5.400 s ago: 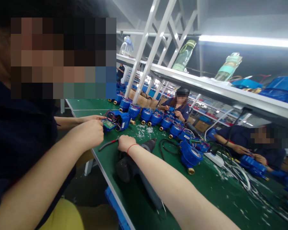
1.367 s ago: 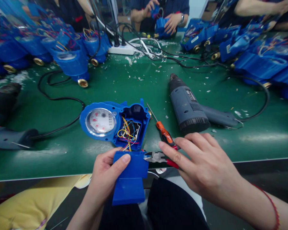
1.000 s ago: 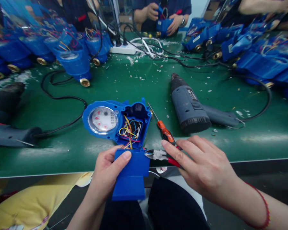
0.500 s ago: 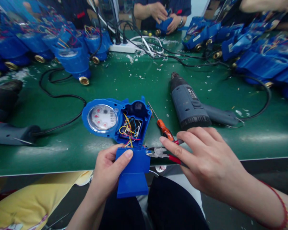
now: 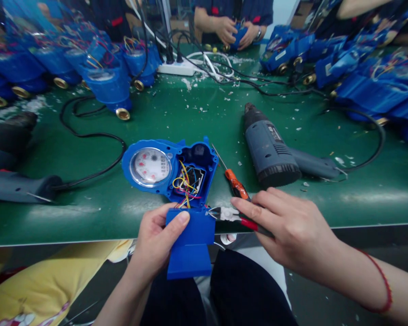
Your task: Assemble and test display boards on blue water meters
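A blue water meter [image 5: 149, 167] lies near the table's front edge, its round dial facing up. Beside the dial, its wiring box stands open, with yellow, blue and red wires [image 5: 187, 181] around a circuit board. My left hand [image 5: 159, 237] grips the blue hinged cover [image 5: 190, 233] at the box's near side, thumb on top. In my right hand [image 5: 289, 226] are side cutters [image 5: 229, 214] with red and black handles. The cutter tips are at the cover's upper right corner; whether they touch it I cannot tell.
An orange screwdriver [image 5: 236, 183] and a grey heat gun [image 5: 270, 147] lie right of the meter. Another heat gun [image 5: 17, 181] is at the left edge. Several blue meters [image 5: 107, 81] stand on both sides. A power strip [image 5: 177, 68] and cables lie behind. Across the table, a co-worker's hands [image 5: 236, 34] hold a blue part.
The cutters' handles have come closer together and the jaws look more closed. My left hand still holds the cover. The whole view has shifted slightly; the co-worker's hands have moved on their blue part.
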### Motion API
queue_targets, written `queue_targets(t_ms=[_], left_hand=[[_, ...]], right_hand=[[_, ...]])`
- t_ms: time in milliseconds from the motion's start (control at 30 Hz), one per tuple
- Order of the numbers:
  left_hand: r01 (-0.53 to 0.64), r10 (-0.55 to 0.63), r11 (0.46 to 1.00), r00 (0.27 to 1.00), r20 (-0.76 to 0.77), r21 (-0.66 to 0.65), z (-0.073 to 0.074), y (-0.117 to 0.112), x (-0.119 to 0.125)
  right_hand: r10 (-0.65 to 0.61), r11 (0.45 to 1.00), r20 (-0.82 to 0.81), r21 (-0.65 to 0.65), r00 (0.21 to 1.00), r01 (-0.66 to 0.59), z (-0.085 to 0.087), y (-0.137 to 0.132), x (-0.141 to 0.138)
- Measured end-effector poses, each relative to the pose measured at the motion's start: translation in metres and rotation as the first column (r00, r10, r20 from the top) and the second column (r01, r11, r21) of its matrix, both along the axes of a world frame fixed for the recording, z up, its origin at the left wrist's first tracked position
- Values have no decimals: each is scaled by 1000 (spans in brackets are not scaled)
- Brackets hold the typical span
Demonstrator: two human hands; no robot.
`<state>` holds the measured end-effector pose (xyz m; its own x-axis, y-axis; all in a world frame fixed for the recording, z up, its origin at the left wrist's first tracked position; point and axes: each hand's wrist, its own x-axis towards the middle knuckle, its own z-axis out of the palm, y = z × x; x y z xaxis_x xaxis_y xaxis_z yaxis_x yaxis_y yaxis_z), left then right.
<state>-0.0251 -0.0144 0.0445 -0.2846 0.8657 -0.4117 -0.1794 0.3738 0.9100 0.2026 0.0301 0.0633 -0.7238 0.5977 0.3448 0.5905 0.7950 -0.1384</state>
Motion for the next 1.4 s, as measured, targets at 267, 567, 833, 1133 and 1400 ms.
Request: queue_targets(t_ms=[267, 567, 833, 1133, 1400], left_hand=[[-30, 31, 999, 999, 24, -19, 2, 0, 2], [83, -81, 992, 996, -32, 95, -10, 4, -5], [101, -97, 991, 994, -46, 89, -17, 3, -10], [-18, 16, 999, 997, 71, 32, -5, 0, -1], [-8, 7, 999, 1000, 29, 36, -4, 1, -1]], right_hand=[[-153, 947, -232, -311, 961, 76, 0, -2, -1], [-76, 936, -410, -343, 909, -76, -6, -1, -52], [-167, 948, -582, -318, 796, -33, -9, -2, -62], [-231, 940, -247, -305, 941, 150, -6, -27, -5], [-120, 990, 72, 87, 990, 114, -4, -19, -10]])
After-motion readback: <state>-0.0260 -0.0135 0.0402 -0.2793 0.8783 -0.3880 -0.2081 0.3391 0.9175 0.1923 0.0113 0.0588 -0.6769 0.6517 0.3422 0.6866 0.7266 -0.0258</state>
